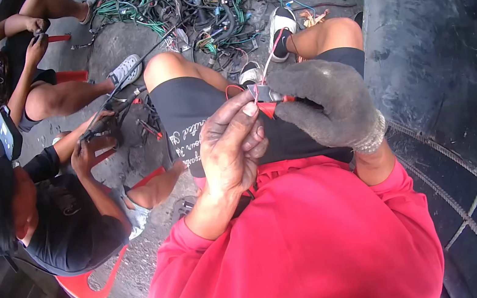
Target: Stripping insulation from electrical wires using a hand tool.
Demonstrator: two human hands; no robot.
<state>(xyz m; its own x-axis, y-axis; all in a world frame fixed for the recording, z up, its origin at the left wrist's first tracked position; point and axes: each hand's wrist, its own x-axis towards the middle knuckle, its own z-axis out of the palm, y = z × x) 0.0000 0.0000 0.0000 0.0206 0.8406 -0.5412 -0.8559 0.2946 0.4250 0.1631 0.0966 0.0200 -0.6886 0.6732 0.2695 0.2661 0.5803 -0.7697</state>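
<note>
My left hand [231, 141], bare and smudged dark, pinches a thin pink wire [266, 71] between thumb and forefinger. The wire runs up past my lap toward the ground by my shoes. My right hand [324, 105] wears a grey knit glove and is closed round a red-handled tool with a short grey metal blade [265, 93]. That blade meets the wire right at my left fingertips. Most of the tool's handle is hidden in the glove, so its exact kind is unclear. A red wire loop [233, 90] shows just beyond my left fingers.
A large tangle of cables [199, 7] lies on the ground ahead. Two people sit close on my left; the nearer one [70, 217] handles a black cable [113, 93]. A red chair [90, 288] is under that person. A dark curved surface with ropes [456, 159] stands at my right.
</note>
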